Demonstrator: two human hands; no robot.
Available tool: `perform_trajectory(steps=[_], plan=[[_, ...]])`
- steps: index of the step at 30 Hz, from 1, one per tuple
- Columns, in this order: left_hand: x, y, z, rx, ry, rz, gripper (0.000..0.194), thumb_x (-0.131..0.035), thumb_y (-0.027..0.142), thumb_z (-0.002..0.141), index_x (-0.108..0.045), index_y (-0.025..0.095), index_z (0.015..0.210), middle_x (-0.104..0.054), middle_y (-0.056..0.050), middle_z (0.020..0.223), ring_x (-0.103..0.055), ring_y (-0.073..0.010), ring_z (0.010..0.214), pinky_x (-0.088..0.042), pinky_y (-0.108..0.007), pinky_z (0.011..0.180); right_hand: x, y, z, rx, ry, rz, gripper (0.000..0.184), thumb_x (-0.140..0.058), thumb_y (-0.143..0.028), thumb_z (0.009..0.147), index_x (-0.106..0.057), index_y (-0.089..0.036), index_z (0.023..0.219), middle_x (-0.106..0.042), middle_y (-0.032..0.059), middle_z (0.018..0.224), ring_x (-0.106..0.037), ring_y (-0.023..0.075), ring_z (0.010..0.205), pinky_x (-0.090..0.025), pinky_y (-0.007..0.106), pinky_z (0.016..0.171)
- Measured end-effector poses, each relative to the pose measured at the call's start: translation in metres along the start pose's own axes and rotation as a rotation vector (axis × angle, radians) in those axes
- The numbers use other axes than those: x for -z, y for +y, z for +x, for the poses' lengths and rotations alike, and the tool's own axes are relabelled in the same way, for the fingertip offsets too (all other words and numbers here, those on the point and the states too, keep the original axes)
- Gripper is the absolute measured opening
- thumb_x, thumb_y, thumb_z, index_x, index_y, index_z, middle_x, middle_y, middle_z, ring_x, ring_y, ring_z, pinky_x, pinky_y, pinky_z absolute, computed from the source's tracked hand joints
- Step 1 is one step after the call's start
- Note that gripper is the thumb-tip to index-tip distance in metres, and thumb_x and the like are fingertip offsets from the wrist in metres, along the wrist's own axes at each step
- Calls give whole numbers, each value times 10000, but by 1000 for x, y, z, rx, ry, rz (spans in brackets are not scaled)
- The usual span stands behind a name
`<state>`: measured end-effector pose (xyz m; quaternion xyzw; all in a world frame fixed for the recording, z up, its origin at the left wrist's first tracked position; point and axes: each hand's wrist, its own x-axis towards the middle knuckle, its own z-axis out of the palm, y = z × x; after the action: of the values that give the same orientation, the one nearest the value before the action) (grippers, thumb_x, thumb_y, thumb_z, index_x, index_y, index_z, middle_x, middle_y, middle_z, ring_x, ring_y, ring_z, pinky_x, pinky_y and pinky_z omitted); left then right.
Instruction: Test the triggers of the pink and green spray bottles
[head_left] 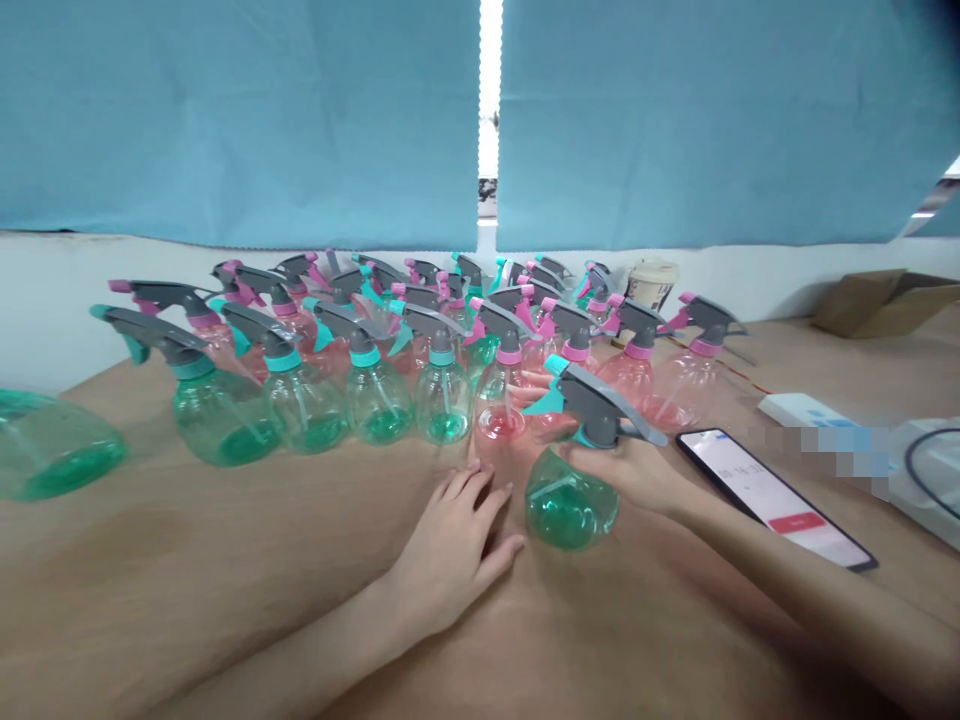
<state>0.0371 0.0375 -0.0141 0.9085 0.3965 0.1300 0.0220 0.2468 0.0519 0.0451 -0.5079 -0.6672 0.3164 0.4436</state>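
Note:
My right hand (637, 470) is wrapped around the neck of a green spray bottle (574, 505) with a grey and turquoise spray head. Some of its fingers show behind the trigger, stretched toward the row of bottles. The bottle leans a little, and I cannot tell whether its base touches the table. To its left, my left hand (457, 545) lies palm down on the wooden table (247, 570), fingers loosely stretched and nothing in them. Just beyond stands a pink spray bottle (501, 415); beside it is a green spray bottle (444, 405) with green liquid at the bottom.
Several more green and pink spray bottles crowd the back of the table. One green bottle (56, 445) is cut off at the left edge. On the right are a phone (787, 500), a white box (806, 410), a paper cup (651, 284) and a cardboard box (874, 303).

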Motion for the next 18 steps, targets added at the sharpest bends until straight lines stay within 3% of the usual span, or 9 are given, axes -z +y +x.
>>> perform_trajectory(steps=[9, 18], plan=[[-1, -1, 0, -3, 6, -8, 426, -491, 405, 894, -500, 159, 1241, -467, -139, 1314, -374, -312, 1242, -358, -481, 978, -4, 1, 0, 31, 32, -11, 53, -555, -266, 647, -583, -232, 617, -585, 2, 599, -568, 194, 684, -482, 329, 613], [-1, -2, -1, -8, 17, -13, 413, -484, 408, 898, -504, 169, 1234, -472, -130, 1307, -382, -309, 1236, -364, -484, 974, -5, 1, 0, 32, 48, 11, 107, -534, -249, 625, -595, -223, 709, -584, -1, 673, -509, 157, 612, -462, 314, 590]])
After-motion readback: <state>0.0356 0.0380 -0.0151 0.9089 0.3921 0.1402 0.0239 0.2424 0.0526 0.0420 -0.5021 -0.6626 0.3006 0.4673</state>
